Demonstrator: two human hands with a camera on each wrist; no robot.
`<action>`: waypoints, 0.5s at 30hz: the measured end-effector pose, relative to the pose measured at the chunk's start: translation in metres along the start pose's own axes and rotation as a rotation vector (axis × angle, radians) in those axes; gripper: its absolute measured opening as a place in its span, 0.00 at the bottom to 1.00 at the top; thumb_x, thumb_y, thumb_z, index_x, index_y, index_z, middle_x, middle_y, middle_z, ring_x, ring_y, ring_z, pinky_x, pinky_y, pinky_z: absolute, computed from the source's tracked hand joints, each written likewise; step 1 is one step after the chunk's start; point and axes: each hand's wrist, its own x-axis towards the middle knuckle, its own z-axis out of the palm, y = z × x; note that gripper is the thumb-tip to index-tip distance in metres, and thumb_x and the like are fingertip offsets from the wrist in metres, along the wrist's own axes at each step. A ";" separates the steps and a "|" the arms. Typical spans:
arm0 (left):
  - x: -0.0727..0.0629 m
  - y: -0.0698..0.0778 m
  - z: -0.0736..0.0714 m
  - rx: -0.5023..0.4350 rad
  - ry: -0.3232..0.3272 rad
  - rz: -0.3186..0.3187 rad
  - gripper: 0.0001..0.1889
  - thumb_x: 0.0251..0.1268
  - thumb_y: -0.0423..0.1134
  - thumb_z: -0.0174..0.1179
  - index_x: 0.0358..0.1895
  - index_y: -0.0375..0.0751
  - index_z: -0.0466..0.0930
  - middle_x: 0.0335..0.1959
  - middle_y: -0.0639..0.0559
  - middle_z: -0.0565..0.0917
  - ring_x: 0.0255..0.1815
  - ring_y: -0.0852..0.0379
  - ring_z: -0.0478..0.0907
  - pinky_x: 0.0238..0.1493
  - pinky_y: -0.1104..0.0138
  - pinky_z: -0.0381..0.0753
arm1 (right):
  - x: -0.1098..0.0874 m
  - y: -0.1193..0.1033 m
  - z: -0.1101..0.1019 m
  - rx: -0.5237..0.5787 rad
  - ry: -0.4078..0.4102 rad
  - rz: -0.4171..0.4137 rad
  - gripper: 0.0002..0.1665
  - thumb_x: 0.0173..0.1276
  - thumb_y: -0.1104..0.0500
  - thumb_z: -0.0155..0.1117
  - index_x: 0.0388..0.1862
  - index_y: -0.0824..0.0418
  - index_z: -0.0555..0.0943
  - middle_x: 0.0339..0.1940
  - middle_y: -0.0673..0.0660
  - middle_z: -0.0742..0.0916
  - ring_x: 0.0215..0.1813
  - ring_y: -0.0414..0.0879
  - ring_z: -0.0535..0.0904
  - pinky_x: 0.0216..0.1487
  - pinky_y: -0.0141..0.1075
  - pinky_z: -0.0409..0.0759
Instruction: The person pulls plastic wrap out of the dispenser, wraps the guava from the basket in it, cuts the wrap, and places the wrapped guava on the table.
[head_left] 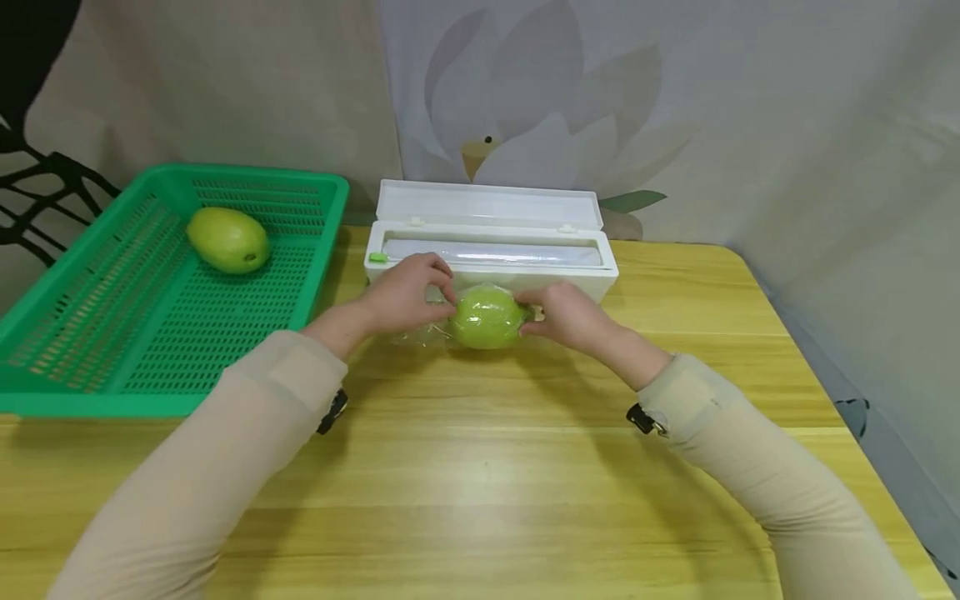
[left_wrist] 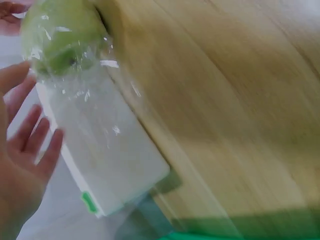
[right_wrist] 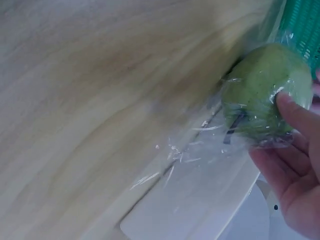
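Note:
A yellow-green melon-like fruit (head_left: 487, 317) wrapped in clear cling film stands in front of a white cling film box (head_left: 491, 279). My right hand (head_left: 566, 317) holds the fruit's right end, its thumb (right_wrist: 299, 114) on the wrapped skin and the other fingers beneath. A dark stem shows through the film in the right wrist view. Loose film (left_wrist: 95, 100) spreads from the fruit's left end. Beside that end is my left hand (head_left: 408, 296), its fingers (left_wrist: 50, 155) spread, with the fingertips near or touching the fruit's edge.
The box's lid (head_left: 487, 204) is raised, showing a film roll (head_left: 495, 253) inside; a green slider (head_left: 378, 257) sits at its left end. A green basket (head_left: 318, 258) on the left holds another yellow-green fruit (head_left: 228, 240). A curtain (head_left: 285, 92) hangs behind the wooden table (head_left: 487, 500).

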 end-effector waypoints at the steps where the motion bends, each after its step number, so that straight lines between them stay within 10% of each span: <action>1: 0.002 0.004 -0.001 0.011 0.013 -0.020 0.12 0.59 0.43 0.62 0.42 0.40 0.83 0.53 0.47 0.77 0.57 0.47 0.72 0.60 0.56 0.71 | 0.000 0.000 0.000 -0.005 -0.002 0.002 0.26 0.52 0.59 0.73 0.50 0.68 0.80 0.46 0.62 0.86 0.47 0.52 0.83 0.51 0.41 0.81; 8: 0.017 0.028 0.003 0.067 -0.153 -0.010 0.43 0.54 0.53 0.65 0.70 0.41 0.58 0.72 0.43 0.60 0.72 0.44 0.57 0.72 0.53 0.58 | 0.000 -0.005 0.001 -0.039 -0.005 -0.040 0.24 0.54 0.61 0.71 0.50 0.67 0.80 0.48 0.61 0.86 0.50 0.52 0.83 0.52 0.40 0.80; 15: 0.018 0.026 0.013 0.040 -0.136 0.057 0.27 0.59 0.43 0.64 0.61 0.38 0.71 0.60 0.46 0.76 0.61 0.49 0.72 0.64 0.58 0.69 | -0.006 -0.001 0.005 0.059 -0.009 0.008 0.28 0.59 0.59 0.68 0.59 0.66 0.75 0.54 0.61 0.83 0.55 0.53 0.80 0.57 0.42 0.77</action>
